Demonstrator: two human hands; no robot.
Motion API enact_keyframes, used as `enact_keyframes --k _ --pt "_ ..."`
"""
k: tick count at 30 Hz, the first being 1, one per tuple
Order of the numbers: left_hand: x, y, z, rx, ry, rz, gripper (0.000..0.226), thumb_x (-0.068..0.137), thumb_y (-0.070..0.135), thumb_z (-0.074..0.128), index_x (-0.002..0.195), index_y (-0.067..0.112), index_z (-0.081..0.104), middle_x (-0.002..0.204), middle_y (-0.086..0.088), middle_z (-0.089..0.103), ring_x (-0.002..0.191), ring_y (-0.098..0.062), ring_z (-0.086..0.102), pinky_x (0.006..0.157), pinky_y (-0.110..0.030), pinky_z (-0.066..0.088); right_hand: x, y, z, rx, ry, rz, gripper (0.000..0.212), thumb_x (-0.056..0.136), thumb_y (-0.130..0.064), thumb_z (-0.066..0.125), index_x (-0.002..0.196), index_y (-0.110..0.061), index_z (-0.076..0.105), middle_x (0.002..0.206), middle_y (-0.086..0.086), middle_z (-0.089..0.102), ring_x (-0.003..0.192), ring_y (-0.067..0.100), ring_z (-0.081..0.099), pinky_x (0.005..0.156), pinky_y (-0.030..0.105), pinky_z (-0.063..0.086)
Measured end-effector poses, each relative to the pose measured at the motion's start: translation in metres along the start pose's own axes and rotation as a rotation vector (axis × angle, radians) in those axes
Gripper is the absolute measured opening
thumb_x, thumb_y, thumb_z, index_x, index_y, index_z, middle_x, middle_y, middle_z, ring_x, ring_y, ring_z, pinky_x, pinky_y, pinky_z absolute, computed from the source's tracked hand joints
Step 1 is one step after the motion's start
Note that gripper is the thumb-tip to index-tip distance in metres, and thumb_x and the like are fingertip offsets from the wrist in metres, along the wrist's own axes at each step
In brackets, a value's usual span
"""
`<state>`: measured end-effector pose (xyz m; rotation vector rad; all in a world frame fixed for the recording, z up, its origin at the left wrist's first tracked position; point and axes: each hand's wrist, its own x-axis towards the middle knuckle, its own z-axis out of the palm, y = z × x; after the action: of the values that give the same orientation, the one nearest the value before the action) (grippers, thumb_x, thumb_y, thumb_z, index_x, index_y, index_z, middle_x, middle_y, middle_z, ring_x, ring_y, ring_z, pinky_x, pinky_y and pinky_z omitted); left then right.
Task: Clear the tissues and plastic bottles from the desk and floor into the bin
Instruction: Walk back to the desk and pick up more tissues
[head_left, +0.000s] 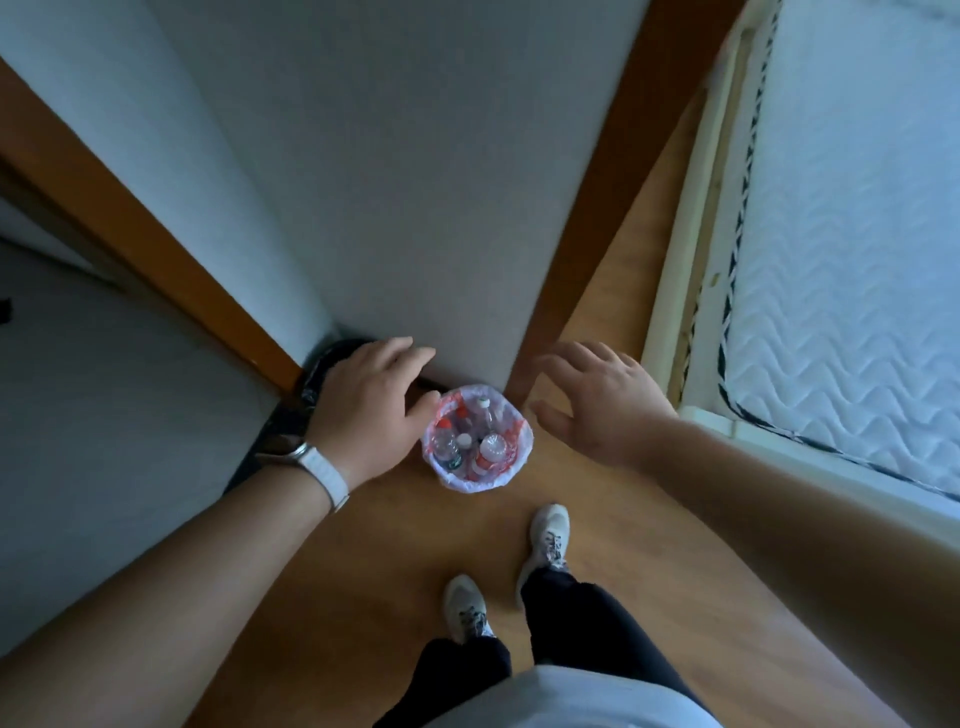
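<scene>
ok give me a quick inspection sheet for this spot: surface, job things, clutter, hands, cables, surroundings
surface: wooden floor; the bin stands on it by the wall corner
job's things: bin with a white liner; several plastic bottles inside it; tissues cannot be made out
clutter: dark object at the wall base, partly behind the left hand; cannot tell what it is
grippers: left hand open; right hand open with fingers spread; both hold nothing
cables: nothing seen
surroundings: white wall, quilted mattress at the right, the person's shoes on the floor
</scene>
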<state>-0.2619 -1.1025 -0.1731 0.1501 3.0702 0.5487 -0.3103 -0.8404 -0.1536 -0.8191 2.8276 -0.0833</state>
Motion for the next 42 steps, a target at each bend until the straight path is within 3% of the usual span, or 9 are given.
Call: enact_keyframes --k 5,14,22,30,42 --pt "0.004 0.055 -0.032 0.106 -0.001 0.211 0.054 0.087 0.047 0.043 0.129 0.018 0.061 0.135 -0.009 0.058 0.123 -0.033 0.054 0.097 -0.047 0.046 -0.056 0.018 -0.045 -0.063 0.064 0.092 0.054 0.092 -0.061 0.031 0.135 -0.031 0.044 0.139 -0.006 0.046 0.129 0.022 0.042 0.101 0.04 0.04" --pt "0.021 0.181 -0.042 0.159 0.018 0.533 0.05 0.088 0.045 0.044 0.126 0.018 0.063 0.128 -0.009 0.062 0.121 -0.032 0.055 0.097 -0.048 0.047 -0.164 0.077 -0.086 -0.084 0.154 0.295 0.053 0.092 -0.058 0.04 0.134 -0.027 0.047 0.137 -0.002 0.047 0.131 0.023 0.04 0.102 0.043 0.039" --pt "0.016 0.343 -0.007 0.15 0.051 0.778 0.048 0.09 0.043 0.046 0.128 0.018 0.061 0.129 -0.009 0.061 0.121 -0.03 0.055 0.099 -0.046 0.045 -0.301 0.154 -0.085 -0.071 0.319 0.473 0.049 0.087 -0.055 0.04 0.119 -0.023 0.059 0.124 0.0 0.057 0.118 0.025 0.052 0.094 0.042 0.043" --pt "-0.014 0.533 0.048 0.151 0.076 1.012 0.042 0.087 0.04 0.051 0.122 0.018 0.059 0.125 -0.009 0.06 0.116 -0.032 0.056 0.092 -0.047 0.046 -0.478 0.235 -0.079 -0.087 0.453 0.713 0.05 0.087 -0.056 0.044 0.123 -0.023 0.058 0.127 0.0 0.058 0.12 0.025 0.052 0.097 0.042 0.044" --pt "-0.077 0.75 0.104 0.032 0.07 1.364 0.044 0.085 0.041 0.047 0.12 0.019 0.062 0.123 -0.005 0.062 0.113 -0.029 0.058 0.089 -0.046 0.049 -0.688 0.277 -0.055 -0.09 0.513 1.183 0.054 0.085 -0.058 0.043 0.122 -0.022 0.061 0.124 0.001 0.062 0.117 0.026 0.057 0.093 0.04 0.047"
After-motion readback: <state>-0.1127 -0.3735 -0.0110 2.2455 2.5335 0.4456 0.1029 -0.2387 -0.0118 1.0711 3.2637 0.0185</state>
